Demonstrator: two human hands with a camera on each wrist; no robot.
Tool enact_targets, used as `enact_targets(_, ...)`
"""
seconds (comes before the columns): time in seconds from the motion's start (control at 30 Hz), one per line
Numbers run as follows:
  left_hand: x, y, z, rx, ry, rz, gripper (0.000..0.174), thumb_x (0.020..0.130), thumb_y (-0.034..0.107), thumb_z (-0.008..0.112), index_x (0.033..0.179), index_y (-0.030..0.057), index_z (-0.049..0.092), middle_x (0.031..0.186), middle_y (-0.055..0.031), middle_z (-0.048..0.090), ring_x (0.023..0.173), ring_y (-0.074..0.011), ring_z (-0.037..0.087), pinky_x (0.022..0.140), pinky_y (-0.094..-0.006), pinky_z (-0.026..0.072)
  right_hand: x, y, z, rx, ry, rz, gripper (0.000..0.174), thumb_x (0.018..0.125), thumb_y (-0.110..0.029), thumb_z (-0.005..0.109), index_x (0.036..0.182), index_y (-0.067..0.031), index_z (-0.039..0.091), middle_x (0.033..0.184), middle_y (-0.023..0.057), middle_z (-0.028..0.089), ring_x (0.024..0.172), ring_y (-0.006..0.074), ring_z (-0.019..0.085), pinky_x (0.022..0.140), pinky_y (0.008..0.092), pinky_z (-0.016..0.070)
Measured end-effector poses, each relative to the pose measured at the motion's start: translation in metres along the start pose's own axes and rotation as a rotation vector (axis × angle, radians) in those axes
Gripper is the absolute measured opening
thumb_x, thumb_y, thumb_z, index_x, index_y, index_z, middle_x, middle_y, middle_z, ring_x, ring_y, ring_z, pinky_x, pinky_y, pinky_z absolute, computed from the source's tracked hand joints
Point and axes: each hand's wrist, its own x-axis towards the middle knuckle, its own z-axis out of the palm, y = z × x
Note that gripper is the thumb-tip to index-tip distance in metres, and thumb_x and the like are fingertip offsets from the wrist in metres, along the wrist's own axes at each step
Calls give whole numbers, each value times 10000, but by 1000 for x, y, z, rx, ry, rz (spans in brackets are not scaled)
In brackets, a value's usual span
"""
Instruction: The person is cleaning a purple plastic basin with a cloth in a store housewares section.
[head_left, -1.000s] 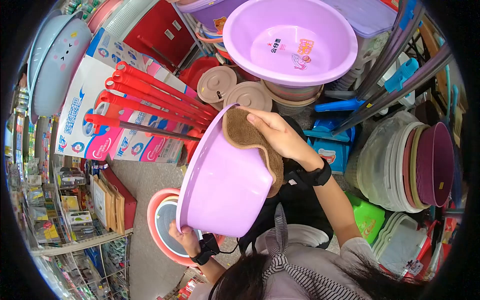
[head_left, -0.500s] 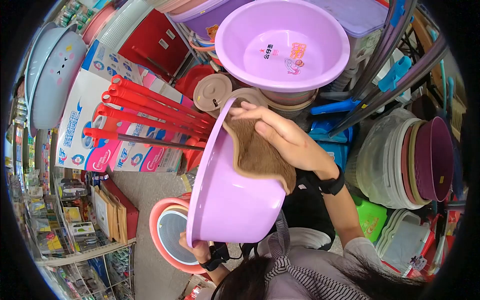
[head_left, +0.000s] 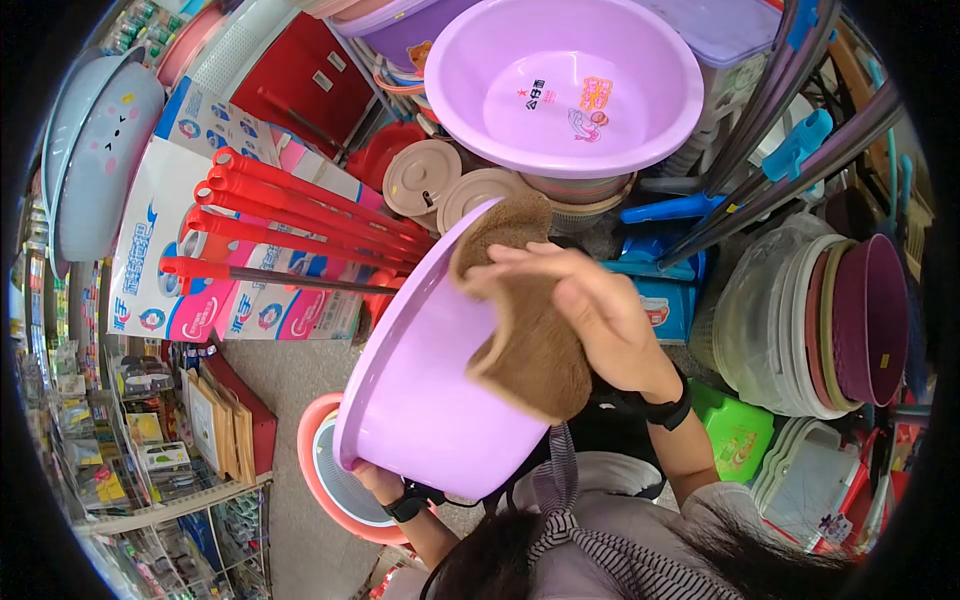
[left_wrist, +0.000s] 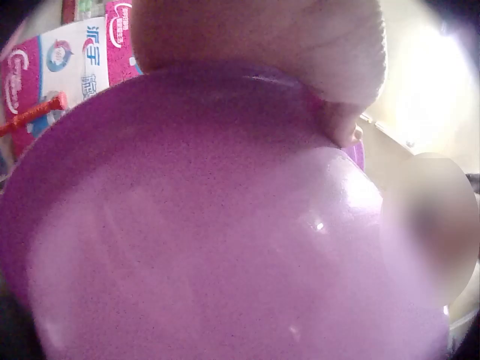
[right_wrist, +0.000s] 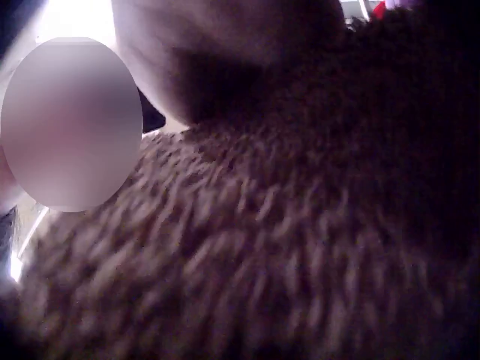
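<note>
A lilac plastic basin [head_left: 430,380] is held tilted on its side in front of the person, its outer wall toward the head camera. My left hand [head_left: 378,484] grips its rim at the lower left. In the left wrist view, the basin's wall [left_wrist: 217,225] fills most of the picture below the left hand [left_wrist: 262,37]. A brown plush cloth [head_left: 545,360] with a lighter edging lies against the basin's outer wall and base. Over this cloth lies my right hand [head_left: 605,320], fingers extended and pressing on it. Close up in the right wrist view, the cloth's pile [right_wrist: 262,255] looks dark.
A larger lilac basin [head_left: 560,110] stands on stacked tubs ahead. Red-capped mop handles [head_left: 300,240] lean before cardboard boxes [head_left: 150,230]. Stacked baskets [head_left: 865,320] and blue dustpans [head_left: 665,300] stand right; a pink-rimmed basin [head_left: 318,470] sits below left, beside shelves [head_left: 130,500].
The right hand and cloth have slid down and toward the person along the basin's outside. The basin has shifted and tilted slightly; the left hand keeps its rim grip.
</note>
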Motion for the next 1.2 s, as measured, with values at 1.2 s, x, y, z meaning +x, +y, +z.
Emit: enact_targets(1.2, -8, -4, -5, -48, -16, 8, 871, 784, 668, 620, 1310, -12, 485, 1254, -105, 566, 1122, -245, 569, 955, -391, 473, 30, -11, -1, -91, -332, -190, 203, 973, -126, 455, 1128, -35, 550, 1221, 135, 611, 1228, 364, 500, 1049, 476, 348)
